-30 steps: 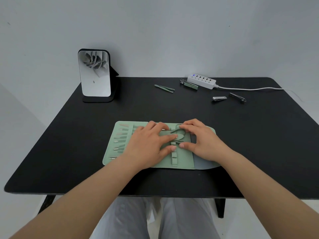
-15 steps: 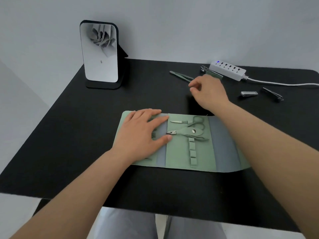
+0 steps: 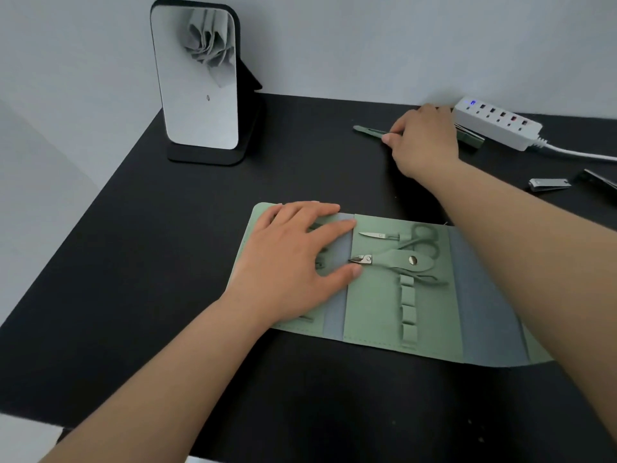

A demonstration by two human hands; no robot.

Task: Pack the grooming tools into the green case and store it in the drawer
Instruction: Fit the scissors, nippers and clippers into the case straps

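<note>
Right hand (image 3: 425, 145) on green tweezers (image 3: 367, 131)

The opened green fabric case (image 3: 430, 315) lies flat at the middle of the black desk (image 3: 167, 262). Behind it to the left stands a rectangular black-framed mirror (image 3: 197, 78). Slim green tweezers (image 3: 367, 131) lie behind it, a white power strip (image 3: 497, 127) farther right, and a small metal nail clipper (image 3: 549, 184) before the strip.

The green case (image 3: 377, 305) lies unfolded flat, holding small scissors (image 3: 400, 237) and nippers (image 3: 390, 260) (under a snap strap). Green tweezers (image 3: 367, 131) and two clippers (image 3: 549, 184) lie apart behind it.
</note>
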